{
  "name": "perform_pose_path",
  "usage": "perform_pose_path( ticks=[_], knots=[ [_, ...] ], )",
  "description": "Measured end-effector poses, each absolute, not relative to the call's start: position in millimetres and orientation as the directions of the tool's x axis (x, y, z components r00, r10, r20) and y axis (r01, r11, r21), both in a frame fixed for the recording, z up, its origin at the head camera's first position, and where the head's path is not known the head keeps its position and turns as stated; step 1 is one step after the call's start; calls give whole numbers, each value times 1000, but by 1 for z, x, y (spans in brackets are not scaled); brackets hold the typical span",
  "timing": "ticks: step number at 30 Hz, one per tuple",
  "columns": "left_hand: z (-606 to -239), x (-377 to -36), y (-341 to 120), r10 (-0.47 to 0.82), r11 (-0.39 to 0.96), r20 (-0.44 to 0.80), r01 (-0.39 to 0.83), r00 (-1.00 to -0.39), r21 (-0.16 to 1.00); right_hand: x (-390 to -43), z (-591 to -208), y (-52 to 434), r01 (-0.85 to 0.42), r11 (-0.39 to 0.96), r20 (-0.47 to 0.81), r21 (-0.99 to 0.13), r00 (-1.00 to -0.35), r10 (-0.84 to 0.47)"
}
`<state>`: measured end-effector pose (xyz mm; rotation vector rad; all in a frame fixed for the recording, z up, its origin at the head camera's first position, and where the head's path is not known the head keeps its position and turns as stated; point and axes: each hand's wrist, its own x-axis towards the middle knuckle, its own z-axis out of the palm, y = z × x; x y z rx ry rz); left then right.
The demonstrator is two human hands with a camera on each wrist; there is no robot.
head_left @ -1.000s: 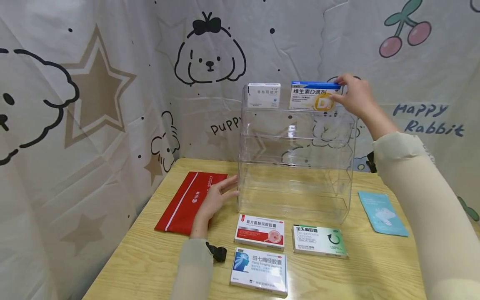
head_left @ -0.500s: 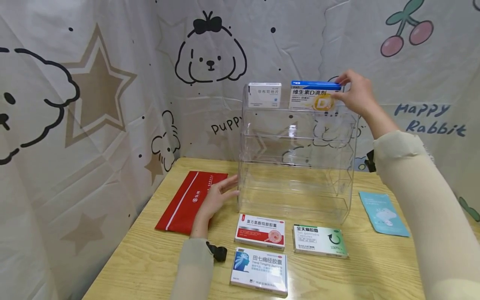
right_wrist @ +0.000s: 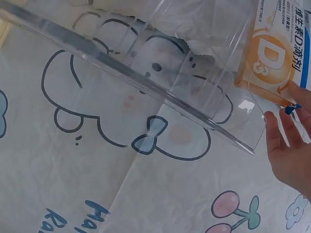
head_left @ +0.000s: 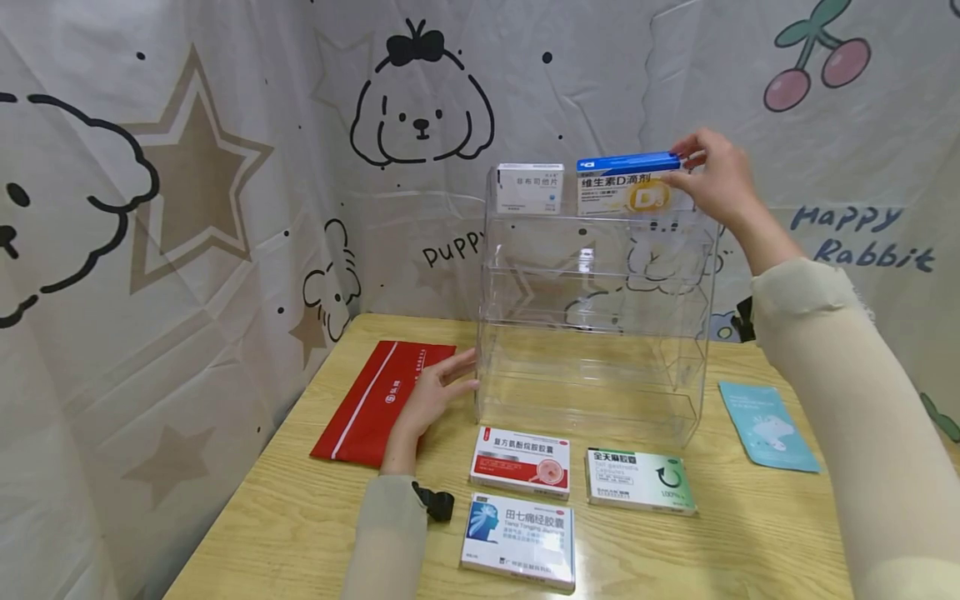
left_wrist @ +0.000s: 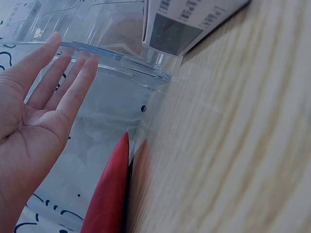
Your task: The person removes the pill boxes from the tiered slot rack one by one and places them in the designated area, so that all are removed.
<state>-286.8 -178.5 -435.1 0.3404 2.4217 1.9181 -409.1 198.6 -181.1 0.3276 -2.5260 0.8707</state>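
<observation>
My right hand (head_left: 720, 179) pinches the right end of a vitamin D drops box (head_left: 626, 185), white with a blue top and an orange D3 mark. The box tilts slightly, right end higher, at the top tier of a clear acrylic display rack (head_left: 592, 329). In the right wrist view, thumb and fingers grip the corner of the vitamin D box (right_wrist: 272, 53). My left hand (head_left: 433, 396) has its fingers extended at the rack's lower left side; the left wrist view shows the left palm (left_wrist: 41, 124) with fingertips at the clear edge. A white medicine box (head_left: 529, 189) stands at the top tier's left.
On the wooden table (head_left: 300, 533) before the rack lie a red-and-white capsule box (head_left: 520, 463), a green-and-white box (head_left: 641, 481) and a blue-and-white box (head_left: 517, 542). A red pouch (head_left: 375, 404) lies left, a light-blue packet (head_left: 768, 427) right. A printed curtain (head_left: 225, 250) hangs behind.
The vitamin D box's right end has risen, so the box now tilts and sits slightly further left. My right hand has moved up a little with it. The left hand stays put.
</observation>
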Motion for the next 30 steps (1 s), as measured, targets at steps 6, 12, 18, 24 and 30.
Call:
perform_pose_path(
  ticks=[6,12,18,24,30],
  knots=[
    [-419,-277,-177,217,219,79,127,-973,967,-410,-179,198,-377,755,486,-536,-870,-90],
    [-425,-282,-176,201,221,89,133,-976,966,-409,-176,197,-407,749,511,-523,-853,-107],
    [-439,-289,-176,184,223,108,149,-977,963,-407,-174,198,-459,745,553,-484,-820,-146],
    [-441,-290,-176,187,227,129,170,-974,959,-406,-173,200,-502,739,627,-449,-766,-140],
    [-438,-288,-178,185,236,125,168,-975,957,-404,-174,206,-487,682,638,-546,-769,-39]
  ],
)
